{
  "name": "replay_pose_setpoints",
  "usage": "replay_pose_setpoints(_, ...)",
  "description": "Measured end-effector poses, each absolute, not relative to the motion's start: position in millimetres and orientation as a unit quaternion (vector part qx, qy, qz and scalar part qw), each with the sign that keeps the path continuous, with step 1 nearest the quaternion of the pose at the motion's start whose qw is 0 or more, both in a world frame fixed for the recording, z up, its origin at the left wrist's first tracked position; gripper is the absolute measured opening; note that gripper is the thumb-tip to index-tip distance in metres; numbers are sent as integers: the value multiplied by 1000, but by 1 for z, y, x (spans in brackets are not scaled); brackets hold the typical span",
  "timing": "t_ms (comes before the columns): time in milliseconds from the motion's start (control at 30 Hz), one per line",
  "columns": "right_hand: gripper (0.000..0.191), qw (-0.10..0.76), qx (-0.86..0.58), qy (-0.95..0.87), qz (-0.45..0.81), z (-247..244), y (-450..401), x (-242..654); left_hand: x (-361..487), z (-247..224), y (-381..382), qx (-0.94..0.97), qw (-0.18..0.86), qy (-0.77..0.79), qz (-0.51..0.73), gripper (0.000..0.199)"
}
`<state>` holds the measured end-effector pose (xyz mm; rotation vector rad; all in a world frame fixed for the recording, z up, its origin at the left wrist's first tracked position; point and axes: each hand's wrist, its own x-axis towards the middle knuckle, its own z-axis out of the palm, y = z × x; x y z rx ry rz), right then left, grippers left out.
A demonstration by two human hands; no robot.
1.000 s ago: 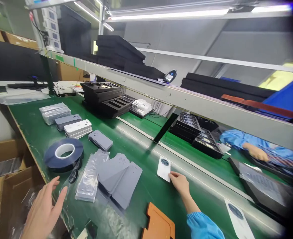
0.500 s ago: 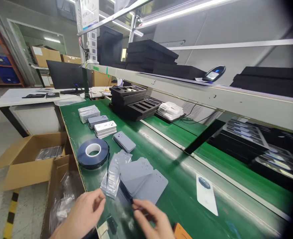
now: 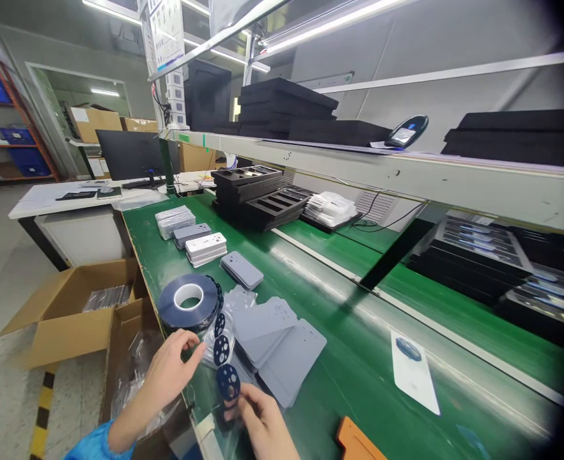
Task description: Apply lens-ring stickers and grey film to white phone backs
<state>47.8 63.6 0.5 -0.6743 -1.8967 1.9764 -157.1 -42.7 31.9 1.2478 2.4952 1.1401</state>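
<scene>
The left hand (image 3: 174,361) and right hand (image 3: 263,420) are bare, the left sleeve (image 3: 100,445) (rather creased) bright blue.

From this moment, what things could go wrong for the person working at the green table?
The strip of dark round pieces, pinched near its end by the right hand, could twist or catch on the clear plastic sleeves close by.

The blue roll lies near the edge of the green table, so a hard pull might shift it over.

The grey sheets overlap loosely beside the right hand; a careless brush could scatter them.
</scene>
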Motion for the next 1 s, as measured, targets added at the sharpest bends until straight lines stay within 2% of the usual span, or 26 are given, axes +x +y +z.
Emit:
replay_pose_setpoints(233,57,175,-264,-653,688,2,62,45,-185,0,-34,400,12,827,394,40)
replay_pose_setpoints(400,48,182,-256,-663,680,15,62,45,-141,9,-41,536,33,736,413,20)
replay_pose_setpoints(533,48,190,-246,-653,691,23,59,46,-111,10,-39,604,36,671,429,30)
replay_pose_setpoints(667,54,182,-232,-631,717,16,57,46,-112,10,-34,610,36,654,446,21)
replay_pose_setpoints(733,63,176,-245,-608,735,7,57,45,-120,14,-34,593,58,657,462,20)
replay_pose_setpoints(833,76,173,-280,-591,736,-4,58,45,-130,24,-37,506,105,691,505,30)
replay_pose_setpoints(900,74,172,-294,-610,716,-4,60,46,-133,33,-38,448,135,707,530,36)
replay_pose_setpoints(1000,59,168,-292,-656,675,10,62,50,-126,43,-36,411,225,688,554,44)
